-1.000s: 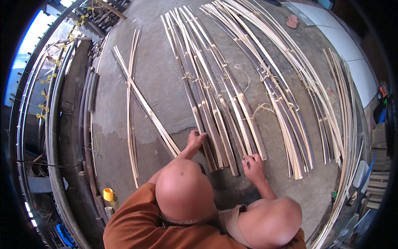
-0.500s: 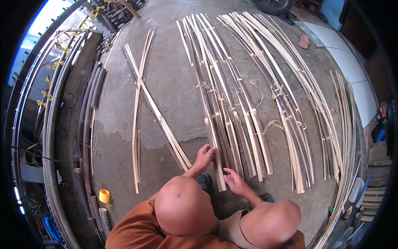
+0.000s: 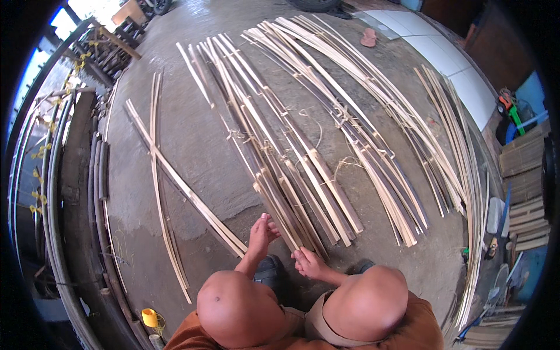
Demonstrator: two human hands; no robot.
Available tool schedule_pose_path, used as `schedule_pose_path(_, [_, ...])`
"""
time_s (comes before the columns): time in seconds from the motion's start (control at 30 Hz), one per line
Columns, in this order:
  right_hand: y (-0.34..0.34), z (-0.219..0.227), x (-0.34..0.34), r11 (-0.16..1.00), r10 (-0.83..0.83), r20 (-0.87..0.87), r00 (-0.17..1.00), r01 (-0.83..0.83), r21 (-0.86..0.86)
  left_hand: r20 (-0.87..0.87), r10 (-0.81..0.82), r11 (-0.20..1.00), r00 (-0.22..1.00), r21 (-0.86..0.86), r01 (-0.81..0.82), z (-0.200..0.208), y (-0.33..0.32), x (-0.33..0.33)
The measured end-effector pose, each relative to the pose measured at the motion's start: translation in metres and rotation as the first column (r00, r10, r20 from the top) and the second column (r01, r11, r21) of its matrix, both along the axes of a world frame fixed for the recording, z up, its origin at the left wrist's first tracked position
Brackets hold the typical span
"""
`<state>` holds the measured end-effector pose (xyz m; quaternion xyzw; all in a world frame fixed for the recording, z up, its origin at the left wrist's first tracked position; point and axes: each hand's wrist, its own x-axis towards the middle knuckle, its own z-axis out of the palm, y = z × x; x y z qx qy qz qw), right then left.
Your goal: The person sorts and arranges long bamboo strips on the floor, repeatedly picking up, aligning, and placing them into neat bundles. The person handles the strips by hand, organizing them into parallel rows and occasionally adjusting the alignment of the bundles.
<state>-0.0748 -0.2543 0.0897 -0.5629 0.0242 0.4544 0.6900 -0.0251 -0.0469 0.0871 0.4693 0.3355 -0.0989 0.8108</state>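
Long split bamboo strips lie in tied bundles on the floor, pale on their cut faces and darker on the skin side. In front of me is the bamboo bundle (image 3: 274,201) nearest my feet, running away from me to the upper left. My right hand (image 3: 308,263) is closed around the near end of its strips, thumb on top. Beside that bundle's left edge, my left hand (image 3: 261,234) has its fingers loosely bent and parted, with nothing visible in them. Whether its fingertips touch the bamboo I cannot tell.
Two crossed bamboo lengths (image 3: 153,146) lie to the left. More bamboo bundles (image 3: 373,157) spread rightward. Dark poles (image 3: 100,192) line the left side, with a yellow roll (image 3: 150,318) near their end. A pink sandal (image 3: 368,37) rests by the white tiles (image 3: 434,52).
My view has swung right, shifting the scene leftward. My right hand has closed on the strips' near end. My left hand has come off the strip to the bundle's left edge.
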Motion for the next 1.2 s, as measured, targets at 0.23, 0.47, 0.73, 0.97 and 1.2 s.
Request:
schedule_pose_path(0.23, [0.006, -0.026, -0.010, 0.999, 0.044, -0.123, 0.991, -0.042, 0.021, -0.032, -0.105, 0.988, 0.994, 0.110, 0.108, 0.002, -0.011, 0.002])
schedule_pose_path(0.47, [0.006, -0.018, 0.004, 0.961, 0.241, -0.202, 0.949, -0.206, 0.183, -0.022, -0.216, 0.969, 0.976, 0.122, 0.217, -0.010, 0.010, -0.002])
schedule_pose_path(0.73, [0.002, -0.012, 0.015, 0.944, 0.236, -0.228, 0.945, -0.167, 0.286, -0.075, -0.195, 0.980, 0.978, 0.021, 0.197, 0.004, 0.015, -0.005])
schedule_pose_path(0.97, [0.002, -0.013, 0.034, 0.955, 0.102, -0.302, 0.948, -0.008, 0.297, -0.126, 0.053, 0.998, 0.991, 0.020, -0.051, -0.006, 0.021, -0.010])
schedule_pose_path(1.2, [0.007, 0.007, 0.066, 0.963, 0.070, -0.314, 0.947, 0.018, 0.269, -0.130, 0.143, 0.989, 0.981, 0.046, -0.138, -0.017, 0.055, -0.021])
